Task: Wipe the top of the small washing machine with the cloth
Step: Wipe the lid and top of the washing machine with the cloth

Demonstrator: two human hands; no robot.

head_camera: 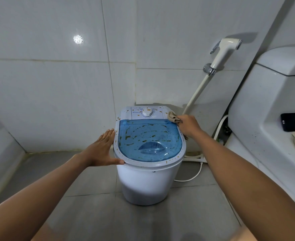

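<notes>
A small white washing machine (148, 180) stands on the grey floor in the middle of the view. Its blue see-through lid (149, 138) and white rim are spattered with brown-orange stains. A white dial (147, 112) sits on the back panel. My right hand (188, 125) grips a beige cloth (173, 117) against the machine's top right back corner. My left hand (103, 150) rests flat against the left rim, fingers straight and thumb along the front edge.
A white toilet cistern (271, 94) stands close on the right, with a dark phone (294, 121) on its ledge. A bidet sprayer (225, 51) and hose hang on the tiled wall behind. A white cable (193, 176) trails on the floor right of the machine.
</notes>
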